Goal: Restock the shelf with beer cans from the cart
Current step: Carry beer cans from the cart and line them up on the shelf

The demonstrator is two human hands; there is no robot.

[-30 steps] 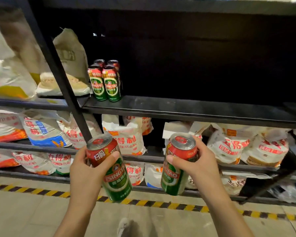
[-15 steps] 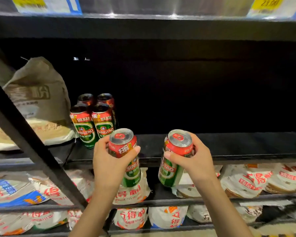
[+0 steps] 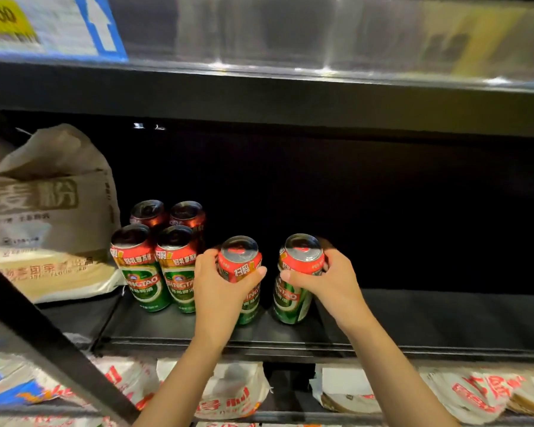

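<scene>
Two cans (image 3: 240, 272) being set on the shelf (image 3: 413, 322); my fingers (image 3: 290, 277) are gripping both; next, I'm releasing them.

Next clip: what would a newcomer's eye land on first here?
Two hands at centre, the left hand and right hand, each gripping a green and red beer can at the black shelf. Just left stand four matching cans beside a big paper sack.

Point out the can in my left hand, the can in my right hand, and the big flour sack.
Left-hand can (image 3: 240, 269): head view, red upper band.
Right-hand can (image 3: 301, 248): head view, lid.
Flour sack (image 3: 48, 208): head view, printed front face.
</scene>
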